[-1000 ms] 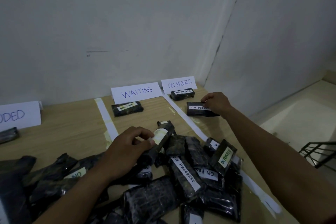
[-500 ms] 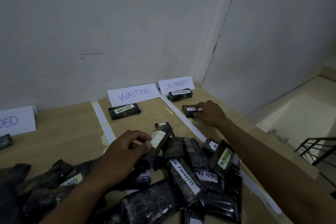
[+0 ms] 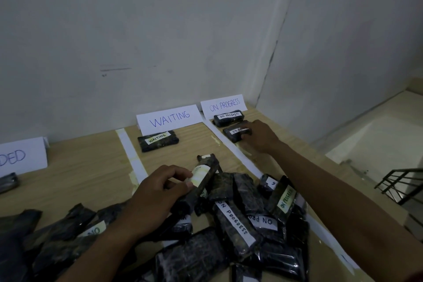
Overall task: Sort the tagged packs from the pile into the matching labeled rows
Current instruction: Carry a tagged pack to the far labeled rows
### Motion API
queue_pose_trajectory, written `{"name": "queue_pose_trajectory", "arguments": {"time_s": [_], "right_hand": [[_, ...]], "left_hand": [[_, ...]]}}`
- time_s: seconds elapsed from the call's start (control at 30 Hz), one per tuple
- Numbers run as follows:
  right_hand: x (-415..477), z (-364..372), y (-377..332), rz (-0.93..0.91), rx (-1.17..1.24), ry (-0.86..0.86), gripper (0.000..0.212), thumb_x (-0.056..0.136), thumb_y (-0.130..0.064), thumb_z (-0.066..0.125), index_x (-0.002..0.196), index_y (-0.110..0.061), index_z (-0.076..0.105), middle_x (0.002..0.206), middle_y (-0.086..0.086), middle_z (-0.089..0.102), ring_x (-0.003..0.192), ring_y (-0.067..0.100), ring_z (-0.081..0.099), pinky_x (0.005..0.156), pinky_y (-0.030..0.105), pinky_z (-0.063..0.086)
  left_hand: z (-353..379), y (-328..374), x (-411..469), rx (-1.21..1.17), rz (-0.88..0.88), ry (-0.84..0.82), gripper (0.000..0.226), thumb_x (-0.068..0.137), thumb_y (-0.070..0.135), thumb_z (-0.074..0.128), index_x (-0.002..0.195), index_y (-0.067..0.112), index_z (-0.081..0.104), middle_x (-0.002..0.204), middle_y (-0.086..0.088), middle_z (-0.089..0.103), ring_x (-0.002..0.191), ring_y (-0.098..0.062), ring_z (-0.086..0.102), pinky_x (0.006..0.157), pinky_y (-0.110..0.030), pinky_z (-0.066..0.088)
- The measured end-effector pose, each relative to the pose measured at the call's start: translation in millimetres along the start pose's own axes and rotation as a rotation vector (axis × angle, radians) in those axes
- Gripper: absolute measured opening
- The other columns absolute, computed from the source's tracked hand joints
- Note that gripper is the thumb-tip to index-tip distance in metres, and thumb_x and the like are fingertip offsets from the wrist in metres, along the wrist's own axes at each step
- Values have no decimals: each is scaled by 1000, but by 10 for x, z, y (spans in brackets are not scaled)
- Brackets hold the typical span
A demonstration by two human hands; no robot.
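A pile of dark wrapped packs (image 3: 240, 224) with white and yellowish tags lies at the table's near side. My left hand (image 3: 160, 192) grips one pack with a pale yellow tag (image 3: 206, 176), tilted up above the pile. My right hand (image 3: 261, 138) reaches into the ON PROGRESS row and holds the right end of a pack tagged ON PROGRESS (image 3: 233, 133), which lies flat just in front of another ON PROGRESS pack (image 3: 227, 117). A WAITING pack (image 3: 158, 141) lies under the WAITING sign (image 3: 169, 118). The ON PROGRESS sign (image 3: 224, 105) leans on the wall.
White tape strips (image 3: 132, 155) (image 3: 238, 153) divide the wooden table (image 3: 80, 167) into rows. A third sign ending in "DED" (image 3: 20, 155) stands at the far left with a pack (image 3: 8, 182) before it. A black metal rack (image 3: 400, 185) stands beyond the table's right edge.
My right hand has slid the ON PROGRESS pack farther back, close to the first pack in that row. My left hand has stayed at the pile, holding its pack.
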State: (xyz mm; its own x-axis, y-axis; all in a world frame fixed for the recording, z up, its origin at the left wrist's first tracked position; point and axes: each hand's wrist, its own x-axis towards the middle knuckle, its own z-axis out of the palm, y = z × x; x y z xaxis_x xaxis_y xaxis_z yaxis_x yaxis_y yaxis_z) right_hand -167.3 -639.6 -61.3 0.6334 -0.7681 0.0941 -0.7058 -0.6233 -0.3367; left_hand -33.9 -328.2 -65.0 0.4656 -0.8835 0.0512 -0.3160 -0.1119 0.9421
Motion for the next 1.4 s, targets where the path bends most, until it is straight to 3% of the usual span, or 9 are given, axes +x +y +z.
{"name": "queue_pose_trajectory", "arguments": {"time_s": [0.33,0.53,0.6,0.73,0.87,0.93,1.03,1.2,1.4], "right_hand": [[-1457,-506,-150,81,185,272,19,88,-30,65,106,-25,65,103,-1,60,82,11,54,74,24,36],[-2003,-498,-108,297,233,-38,77,74,-50,75,140,-31,42,136,2,49,117,20,50,84,25,35],[-1975,-505,-114,309,298,-26,79,70,-47,80,139,-30,45,130,2,55,105,18,55,75,22,40],[-1851,-525,-139,266,418,81,58,65,-29,87,117,-24,60,96,-11,55,85,14,58,69,27,46],[-1661,-541,-67,213,889,128,27,79,5,70,101,-10,66,82,6,55,45,10,42,42,20,33],[-1452,-558,31,233,1163,154,20,86,8,58,97,-7,65,72,10,51,43,11,29,40,19,24],[-1047,-599,173,334,1347,227,17,90,5,52,96,-8,62,69,9,52,45,11,32,39,20,26],[-326,-695,322,499,1180,481,12,88,4,59,93,-6,55,71,14,55,48,16,46,41,23,40],[478,-611,456,432,785,610,28,84,1,55,67,-22,56,80,14,65,49,20,56,52,34,53]], "left_hand": [[63,-37,-57,289,221,-11,12,94,35,55,105,33,60,105,14,53,89,0,56,79,-23,46],[90,4,-96,362,280,-19,17,94,36,53,109,32,59,106,15,49,92,-3,55,81,-33,48],[80,11,-106,360,276,-16,16,94,36,54,108,32,60,106,16,49,92,-3,55,81,-32,47],[61,7,-101,347,246,-13,15,93,37,53,107,33,60,105,18,51,90,-1,55,79,-24,46],[57,1,-69,316,214,-16,10,94,37,54,102,38,59,106,20,51,90,1,56,77,-20,44],[61,3,-55,300,195,-15,9,93,37,54,101,38,59,106,20,52,89,2,55,77,-21,45],[54,-2,-22,257,156,-8,8,93,36,56,100,37,60,105,19,53,87,3,56,73,-16,42],[38,-3,56,207,103,-3,7,90,34,61,95,38,63,103,17,56,83,3,56,73,-19,43],[18,-102,123,188,76,-15,11,91,33,60,100,39,62,105,22,54,89,0,57,80,-28,47]]}}
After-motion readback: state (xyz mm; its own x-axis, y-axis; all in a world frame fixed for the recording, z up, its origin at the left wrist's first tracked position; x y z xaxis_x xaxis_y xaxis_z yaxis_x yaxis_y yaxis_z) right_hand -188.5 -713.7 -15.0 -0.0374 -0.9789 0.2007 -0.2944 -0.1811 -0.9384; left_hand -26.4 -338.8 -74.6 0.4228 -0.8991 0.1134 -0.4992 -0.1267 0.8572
